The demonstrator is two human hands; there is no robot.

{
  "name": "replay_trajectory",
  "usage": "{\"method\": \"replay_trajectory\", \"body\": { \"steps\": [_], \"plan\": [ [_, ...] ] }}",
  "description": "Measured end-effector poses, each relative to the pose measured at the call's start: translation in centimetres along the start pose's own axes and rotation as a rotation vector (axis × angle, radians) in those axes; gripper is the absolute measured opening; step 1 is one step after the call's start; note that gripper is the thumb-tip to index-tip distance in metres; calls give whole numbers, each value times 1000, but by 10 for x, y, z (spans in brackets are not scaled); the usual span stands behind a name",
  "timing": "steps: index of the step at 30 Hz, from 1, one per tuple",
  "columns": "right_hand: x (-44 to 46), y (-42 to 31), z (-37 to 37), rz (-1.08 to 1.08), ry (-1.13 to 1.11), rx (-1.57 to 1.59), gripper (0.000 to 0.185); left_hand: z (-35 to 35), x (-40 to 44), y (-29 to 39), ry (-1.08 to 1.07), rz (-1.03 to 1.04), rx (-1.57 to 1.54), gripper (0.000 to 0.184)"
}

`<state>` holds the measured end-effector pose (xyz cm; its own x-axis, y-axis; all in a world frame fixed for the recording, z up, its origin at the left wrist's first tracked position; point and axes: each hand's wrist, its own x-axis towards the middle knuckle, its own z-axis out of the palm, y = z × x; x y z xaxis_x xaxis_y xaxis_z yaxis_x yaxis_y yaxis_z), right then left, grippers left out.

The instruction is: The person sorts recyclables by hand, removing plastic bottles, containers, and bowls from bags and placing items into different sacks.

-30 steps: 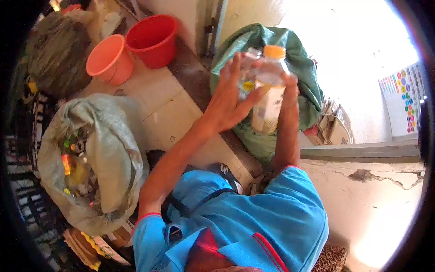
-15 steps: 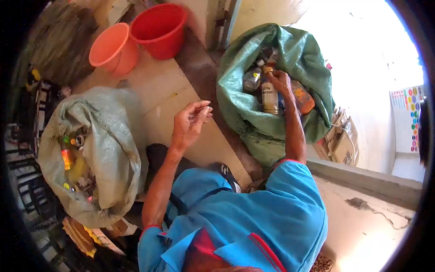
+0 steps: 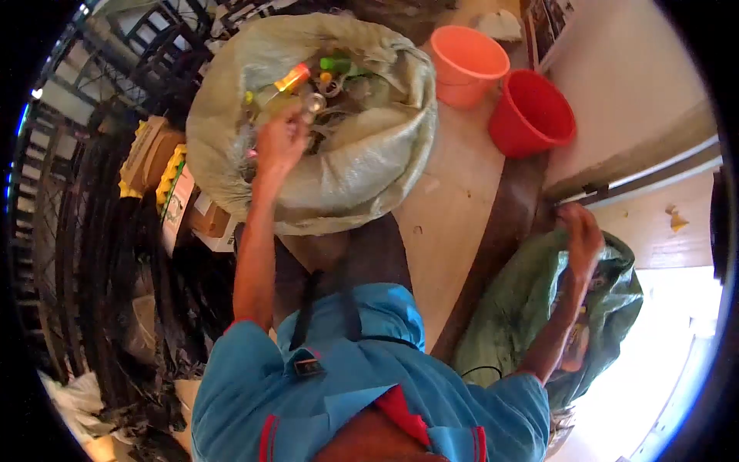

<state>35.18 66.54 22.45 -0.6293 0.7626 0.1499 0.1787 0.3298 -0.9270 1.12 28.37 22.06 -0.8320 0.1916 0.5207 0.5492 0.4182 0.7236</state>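
My left hand reaches into the mouth of a pale woven sack. Its fingers are closed at a shiny, round-ended thing, perhaps part of a clear bottle. Close by in the sack lie an orange-labelled bottle and a green piece, among other plastic items. Over the far edge of a green woven sack is my right hand, raised with curled fingers; what is in them, if anything, is hidden. My right forearm covers part of that sack's mouth.
An orange bucket and a red bucket stand beyond the pale sack on the right. Cardboard and dark slatted material crowd the left side. A wall runs along the right.
The view has turned left, bringing the pale sack to the front. My left hand has moved from above the floor into this sack. My right hand has left the bottle in the green sack.
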Motion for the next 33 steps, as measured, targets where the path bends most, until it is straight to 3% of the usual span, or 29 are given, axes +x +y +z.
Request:
{"method": "replay_trajectory", "body": {
  "steps": [2,3,4,6,7,9,11,12,14,15,17,20,21,23,24,26,28,30,31,32,33],
  "plan": [
    [-6,-68,77,-221,-156,-167,21,-9,-22,-16,-464,-57,382,22],
    [0,-90,116,-327,-278,-171,21,-5,-35,-15,-459,13,301,22],
    [0,-112,150,-297,-350,-145,21,3,-53,-2,-462,83,225,23],
    [11,-141,220,-622,-543,-28,23,15,-75,16,-593,103,415,18],
    [18,-150,256,-710,-620,-25,26,19,-82,23,-555,118,348,16],
    [34,-156,323,-714,-789,-127,35,21,-97,26,-519,121,283,15],
    [55,-137,375,-962,-898,-586,50,22,-107,21,-456,174,268,14],
    [60,-127,386,-960,-905,-590,50,19,-112,23,-457,168,263,14],
    [64,-114,398,-789,-1251,-972,62,11,-122,26,-545,126,274,14],
    [53,-133,379,-620,-1319,-1034,65,8,-127,25,-542,121,270,14],
    [48,-123,370,-629,-1296,-1055,64,4,-134,20,-370,131,68,15],
    [55,-80,373,-697,-1220,-1016,60,2,-132,4,-388,113,-140,20],
    [52,-83,371,-778,-1208,-1026,50,-2,-124,4,-386,113,-143,20],
    [54,-86,371,-864,-1190,-1035,41,-17,-103,12,-441,-114,-198,24],
    [56,-81,373,-851,-1163,-1019,37,-22,-92,11,-440,-113,-199,24],
    [58,-74,372,-837,-1138,-1003,34,-28,-69,2,-380,-230,26,26],
    [62,-69,365,-1144,-1005,-832,31,-16,-64,-39,-320,-113,129,28],
    [55,-102,360,-1011,-1028,-991,32,-9,-58,-69,-270,4,227,30],
    [52,-118,356,-883,-1051,-1148,34,-8,-56,-78,-409,-45,340,38],
    [53,-125,350,-884,-1054,-1151,34,-7,-54,-83,-545,-91,455,48],
    [55,-129,339,-867,-1044,-1119,34,-10,-54,-77,-544,-93,452,48]
  ]
}}
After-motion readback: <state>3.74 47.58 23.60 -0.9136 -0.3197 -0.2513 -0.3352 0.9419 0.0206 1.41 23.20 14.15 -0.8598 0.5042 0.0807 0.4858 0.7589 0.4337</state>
